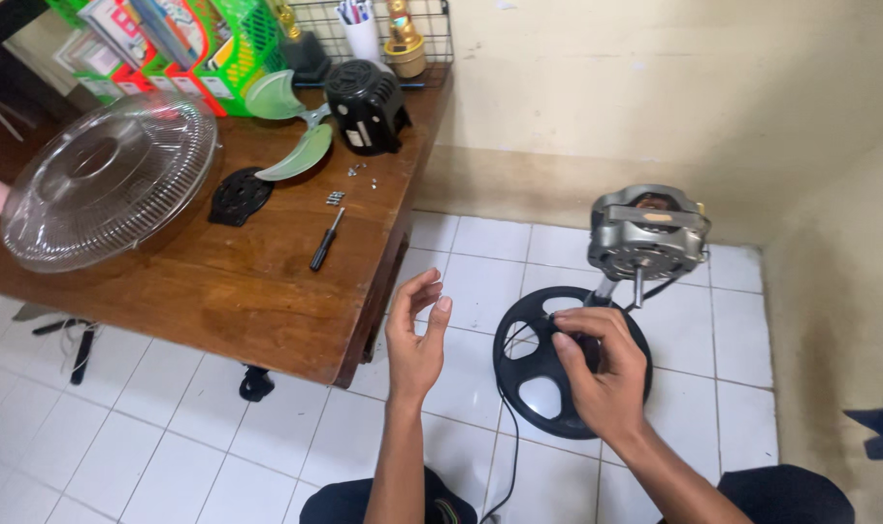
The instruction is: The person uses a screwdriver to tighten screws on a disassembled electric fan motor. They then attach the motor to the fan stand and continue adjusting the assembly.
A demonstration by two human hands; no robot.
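The wooden table point(238, 281) filled nine o'clock; the bare fan motor point(647, 233) stood at three o'clock above its black round base point(534, 374). The right hand point(602, 374) pinched a small dark part over that base, while the left hand point(415, 335) hovered open-fingered, empty

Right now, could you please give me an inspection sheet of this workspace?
Surface: brown wooden table; white tiled floor.
Job's things: grey bare fan motor on black round spoked base.
Clutter: clear fan grille, green blades, black motor cover, black screwdriver, loose screws.
Grippers: left hand open, empty; right hand pinching at the stand.
Cables: black cord on floor.
Surroundings: cream wall.
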